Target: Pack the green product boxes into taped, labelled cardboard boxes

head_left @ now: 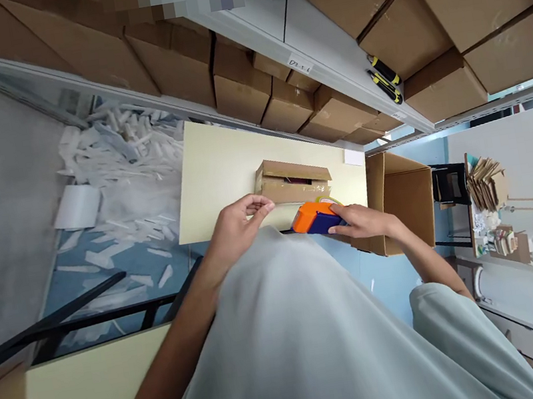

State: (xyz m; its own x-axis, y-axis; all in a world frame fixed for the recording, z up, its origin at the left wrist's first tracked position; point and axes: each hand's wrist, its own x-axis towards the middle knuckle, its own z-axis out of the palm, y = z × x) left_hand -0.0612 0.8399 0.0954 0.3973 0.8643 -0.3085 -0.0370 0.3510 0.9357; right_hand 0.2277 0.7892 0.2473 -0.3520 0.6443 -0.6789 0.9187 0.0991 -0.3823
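Pale smooth table (221, 166), boxy orange tape dispenser (314, 217)

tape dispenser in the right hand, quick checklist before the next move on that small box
1. Right hand grips the orange and blue tape dispenser: ok.
2. Left hand steadies the small brown cardboard box: cannot tell, fingertips are at its near left corner but contact is unclear.
3. Box flaps closed flat: not ok, the top flap stands slightly raised.
4. Box sits fully on the pale yellow table: ok.
5. Tape end ready at the dispenser: cannot tell, hidden.
6. Large open cardboard carton clear of the small box: ok, it stands apart on the right.
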